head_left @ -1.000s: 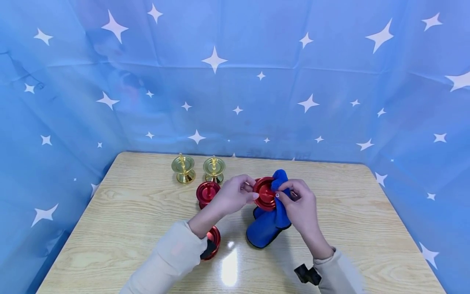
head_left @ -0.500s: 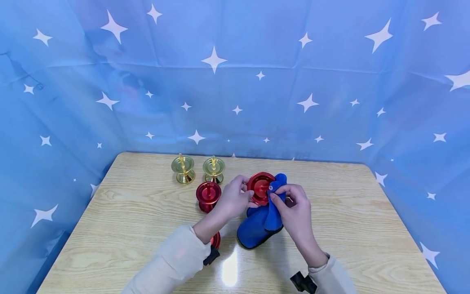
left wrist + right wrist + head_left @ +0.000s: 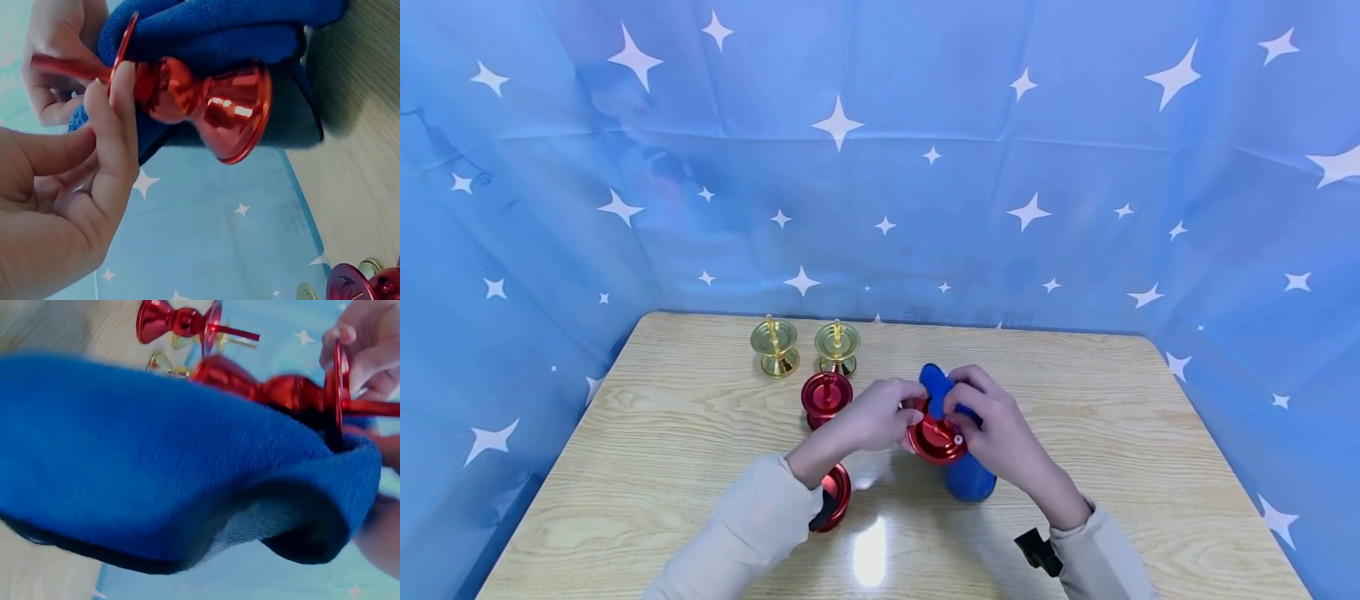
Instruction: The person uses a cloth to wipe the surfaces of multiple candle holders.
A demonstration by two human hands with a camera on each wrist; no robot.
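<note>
My left hand (image 3: 880,414) pinches the dish rim of a shiny red candle holder (image 3: 936,443) with a central spike and a flared foot. In the left wrist view the holder's stem and foot (image 3: 231,115) stand out past the fingers, above the table. A blue cloth (image 3: 972,479) with a dark edge is gripped in my right hand (image 3: 996,429), bunched at the dish and hanging beside the stem. In the right wrist view the cloth (image 3: 125,462) covers part of the holder, and most of the right hand is hidden.
Two gold candle holders (image 3: 773,337) stand at the back left. A red candle holder (image 3: 826,396) stands in front of them, and another red candle holder (image 3: 837,498) is partly behind the left forearm. A blue star-patterned curtain (image 3: 880,167) hangs behind the wooden table (image 3: 1112,467).
The held candle holder first went slightly left and up, then came down and tilted. My right hand has shifted the blue cloth from the dish's right side to its far rim.
</note>
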